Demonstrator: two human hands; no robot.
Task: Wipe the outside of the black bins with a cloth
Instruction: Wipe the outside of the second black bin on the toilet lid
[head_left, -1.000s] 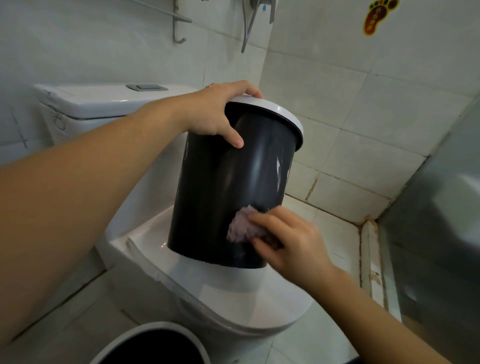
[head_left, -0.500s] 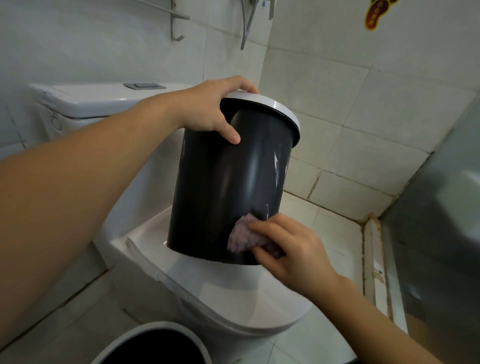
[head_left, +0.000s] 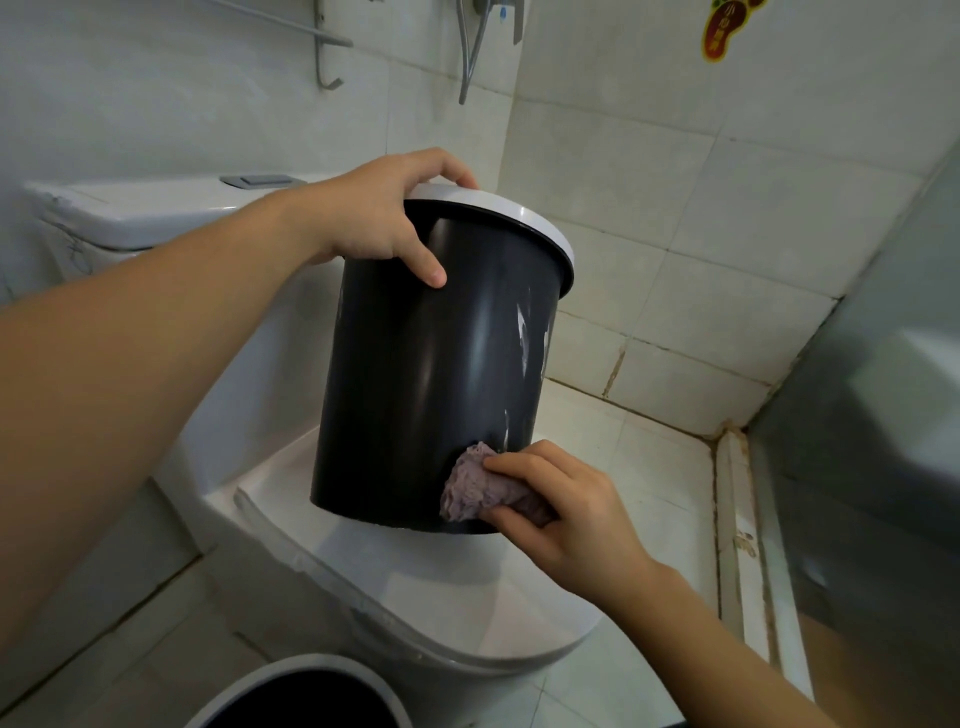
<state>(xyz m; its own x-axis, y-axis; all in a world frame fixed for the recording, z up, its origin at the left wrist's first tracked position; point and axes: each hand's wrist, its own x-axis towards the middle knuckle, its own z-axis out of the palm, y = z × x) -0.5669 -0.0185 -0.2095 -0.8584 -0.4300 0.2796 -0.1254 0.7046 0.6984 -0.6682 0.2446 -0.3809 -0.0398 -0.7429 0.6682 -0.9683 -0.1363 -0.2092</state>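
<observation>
A black bin (head_left: 415, 384) with a white rim stands tilted on the closed toilet lid (head_left: 415, 587). My left hand (head_left: 379, 213) grips the rim at its top left, thumb down the black wall. My right hand (head_left: 566, 514) pinches a crumpled purple cloth (head_left: 470, 486) and presses it against the bin's lower right side, near the base. White smears show on the bin's right side. A second black bin (head_left: 301, 696) with a white rim sits on the floor at the bottom edge, only its top in view.
The white toilet tank (head_left: 130, 213) stands behind on the left. Tiled walls close in at the back and right. A grey panel (head_left: 883, 415) fills the right side. A metal hook and a shower hose (head_left: 472, 57) hang on the wall above.
The cloth and my right hand stay low on the bin's side, shifting slightly. My left hand keeps its grip on the rim. The view has moved a little.
</observation>
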